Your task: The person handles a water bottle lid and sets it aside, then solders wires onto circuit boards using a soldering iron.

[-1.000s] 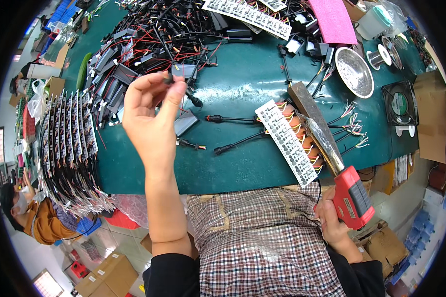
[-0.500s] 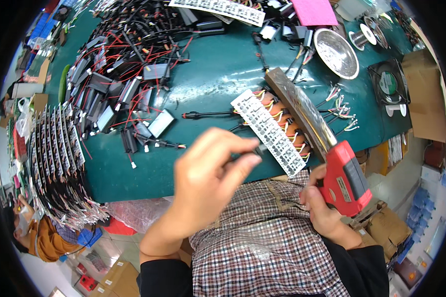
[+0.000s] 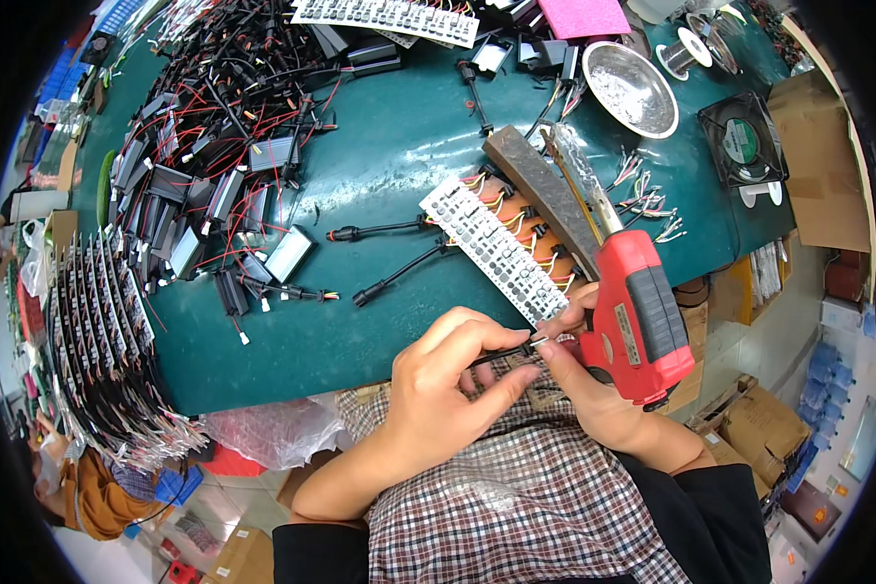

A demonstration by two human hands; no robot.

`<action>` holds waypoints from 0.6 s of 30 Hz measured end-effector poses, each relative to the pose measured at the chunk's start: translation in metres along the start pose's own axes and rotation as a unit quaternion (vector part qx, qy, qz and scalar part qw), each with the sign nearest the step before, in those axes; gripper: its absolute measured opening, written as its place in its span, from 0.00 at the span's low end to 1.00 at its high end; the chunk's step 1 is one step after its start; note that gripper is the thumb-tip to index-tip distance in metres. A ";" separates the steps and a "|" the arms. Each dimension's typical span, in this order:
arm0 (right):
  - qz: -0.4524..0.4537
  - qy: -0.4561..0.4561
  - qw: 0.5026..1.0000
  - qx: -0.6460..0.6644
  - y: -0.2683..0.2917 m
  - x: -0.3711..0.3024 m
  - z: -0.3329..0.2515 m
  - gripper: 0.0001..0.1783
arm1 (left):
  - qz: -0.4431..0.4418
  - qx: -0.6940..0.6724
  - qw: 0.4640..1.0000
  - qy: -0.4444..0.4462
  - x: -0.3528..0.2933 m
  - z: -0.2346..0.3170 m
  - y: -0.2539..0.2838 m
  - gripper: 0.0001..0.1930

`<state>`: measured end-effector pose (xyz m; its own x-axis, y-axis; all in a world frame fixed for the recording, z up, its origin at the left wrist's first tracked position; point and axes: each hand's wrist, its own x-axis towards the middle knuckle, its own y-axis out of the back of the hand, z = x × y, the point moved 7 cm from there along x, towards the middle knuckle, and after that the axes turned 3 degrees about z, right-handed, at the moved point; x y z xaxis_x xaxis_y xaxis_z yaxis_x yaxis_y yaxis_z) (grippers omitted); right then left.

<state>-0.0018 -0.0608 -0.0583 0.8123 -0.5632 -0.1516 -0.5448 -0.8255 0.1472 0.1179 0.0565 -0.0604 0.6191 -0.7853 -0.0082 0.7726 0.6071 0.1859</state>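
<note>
My left hand [image 3: 453,380] pinches a thin black cable [image 3: 504,352] by its end, just in front of my checked shirt. My right hand [image 3: 594,384] grips a red and black soldering gun [image 3: 636,311], and its fingertips also touch the cable's bare tip. The gun's long tip points away over a dark bar [image 3: 535,195] on the green table [image 3: 389,146]. A white strip of small boards with orange wires [image 3: 492,248] lies just beyond my hands.
A big heap of black modules with red and black leads [image 3: 214,165] fills the left of the table. Stacked strips [image 3: 92,331] hang off the left edge. A metal bowl [image 3: 628,88], a solder reel [image 3: 686,54], a fan [image 3: 745,141] and cardboard boxes [image 3: 818,165] stand at right.
My left hand came back from the heap at the far left to my lap with a cable. My right hand raised the soldering gun and met the left at the cable's tip.
</note>
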 end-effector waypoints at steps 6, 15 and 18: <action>0.005 0.022 1.000 0.002 -0.001 0.000 -0.001 0.25 | -0.009 0.003 0.999 -0.041 -0.001 -0.003 -0.006 0.10; 0.011 0.096 0.993 -0.065 -0.003 0.002 -0.013 0.20 | 0.074 -0.167 0.983 0.008 -0.021 -0.026 -0.026 0.09; 0.028 0.091 0.994 -0.060 -0.002 0.001 -0.014 0.15 | 0.093 -0.156 0.983 -0.011 -0.022 -0.028 -0.025 0.09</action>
<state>0.0037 -0.0590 -0.0449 0.8118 -0.5827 0.0372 -0.5700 -0.7771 0.2669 0.0888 0.0620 -0.0929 0.7532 -0.6575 0.0192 0.6540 0.7454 -0.1288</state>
